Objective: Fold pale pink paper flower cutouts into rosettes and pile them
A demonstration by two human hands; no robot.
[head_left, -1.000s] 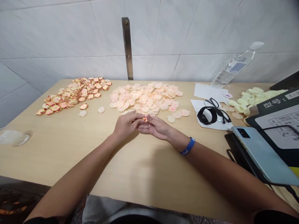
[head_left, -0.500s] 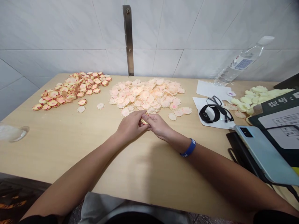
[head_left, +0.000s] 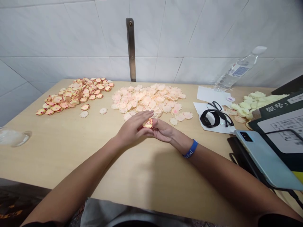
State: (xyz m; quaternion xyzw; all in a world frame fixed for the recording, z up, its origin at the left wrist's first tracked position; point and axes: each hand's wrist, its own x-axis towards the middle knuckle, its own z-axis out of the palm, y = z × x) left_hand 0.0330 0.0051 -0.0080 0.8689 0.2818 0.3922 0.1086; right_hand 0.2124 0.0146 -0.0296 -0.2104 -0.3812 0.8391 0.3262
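Between my two hands, over the middle of the table, is a small scalloped yellow-and-red piece (head_left: 148, 123). My right hand (head_left: 163, 130) pinches its right side with thumb and fingers. My left hand (head_left: 132, 127) curves around its left side, fingers stretched over the top and thumb below. Just beyond the hands lies a wide pile of pale pink scalloped discs (head_left: 146, 97). At the back left is a heap of red-edged discs (head_left: 78, 91). Two pale discs (head_left: 103, 111) lie apart from the piles.
On the right are a black wristband (head_left: 209, 118) and glasses on white paper (head_left: 201, 108), a tilted clear bottle (head_left: 236, 71), pale green discs (head_left: 248, 102), a dark box (head_left: 284, 116) and a light blue phone (head_left: 267, 159). A clear cup (head_left: 14, 137) lies at the left.
My left fingers have lifted and spread, and more of the yellow-and-red piece shows between my hands. The camera view has shifted slightly, so the table's contents sit a little lower.
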